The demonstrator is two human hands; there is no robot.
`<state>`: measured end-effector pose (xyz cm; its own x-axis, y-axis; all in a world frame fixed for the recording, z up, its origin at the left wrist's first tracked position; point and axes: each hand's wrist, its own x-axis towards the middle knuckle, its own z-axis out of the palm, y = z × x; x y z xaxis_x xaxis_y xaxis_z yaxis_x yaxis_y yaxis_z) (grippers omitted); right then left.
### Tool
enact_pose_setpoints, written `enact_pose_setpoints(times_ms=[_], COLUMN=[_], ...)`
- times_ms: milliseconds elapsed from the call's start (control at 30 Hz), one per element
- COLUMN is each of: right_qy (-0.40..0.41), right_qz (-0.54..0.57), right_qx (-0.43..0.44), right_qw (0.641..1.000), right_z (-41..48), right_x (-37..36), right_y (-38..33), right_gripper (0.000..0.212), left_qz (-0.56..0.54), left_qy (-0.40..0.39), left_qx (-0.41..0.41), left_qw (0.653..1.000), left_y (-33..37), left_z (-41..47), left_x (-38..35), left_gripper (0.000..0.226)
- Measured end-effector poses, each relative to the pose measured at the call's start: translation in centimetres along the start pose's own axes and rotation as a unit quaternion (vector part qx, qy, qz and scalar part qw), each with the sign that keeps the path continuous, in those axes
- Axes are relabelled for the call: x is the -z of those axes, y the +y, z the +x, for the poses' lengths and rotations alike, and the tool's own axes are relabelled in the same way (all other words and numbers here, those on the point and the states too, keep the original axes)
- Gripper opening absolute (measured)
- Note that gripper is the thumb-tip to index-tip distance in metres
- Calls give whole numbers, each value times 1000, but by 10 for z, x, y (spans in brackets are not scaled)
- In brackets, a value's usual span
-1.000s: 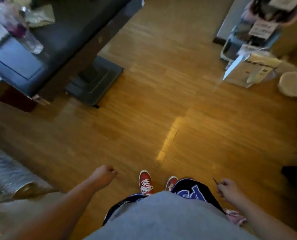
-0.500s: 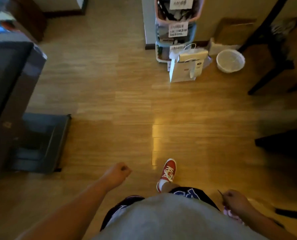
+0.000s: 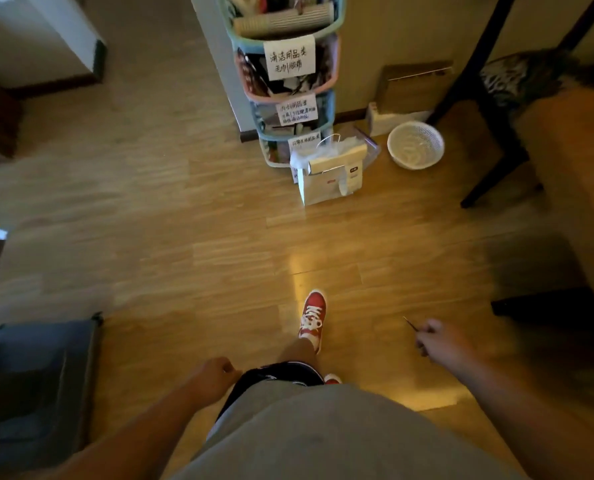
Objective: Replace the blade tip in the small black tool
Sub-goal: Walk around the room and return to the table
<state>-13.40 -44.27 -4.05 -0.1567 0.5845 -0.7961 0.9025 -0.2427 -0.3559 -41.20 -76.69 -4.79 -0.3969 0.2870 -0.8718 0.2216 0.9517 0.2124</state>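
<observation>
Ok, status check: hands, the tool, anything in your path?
Left hand fisted, contents not visible. Right hand pinching thin dark pointed tool. Walking over bare wooden floor; stacked plastic baskets and white paper bag ahead.

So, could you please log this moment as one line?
person: walking on wood floor | right hand: pinching thin dark tool | left hand: fisted, contents unseen | ahead: labelled basket rack

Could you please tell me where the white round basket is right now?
In the head view, the white round basket sits on the wooden floor at upper right, between the paper bag and the dark chair leg.
</observation>
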Motion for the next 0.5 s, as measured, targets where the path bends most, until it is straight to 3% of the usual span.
enact_pose_setpoints(times_ms=[133, 300, 500], right_qy=[15, 52, 111], right_qz=[43, 147, 231], right_qx=[-20, -93, -180], right_qw=[999, 983, 950], right_z=[29, 30, 25], right_x=[30, 62, 77], right_y=[-25, -20, 26], right_gripper=[13, 17, 16], left_qz=[14, 120, 204], left_qy=[-11, -37, -52], left_qx=[-29, -109, -219], left_qw=[999, 986, 953], left_y=[67, 188, 355], left_z=[56, 101, 128], left_x=[60, 133, 151], left_gripper=[25, 24, 24])
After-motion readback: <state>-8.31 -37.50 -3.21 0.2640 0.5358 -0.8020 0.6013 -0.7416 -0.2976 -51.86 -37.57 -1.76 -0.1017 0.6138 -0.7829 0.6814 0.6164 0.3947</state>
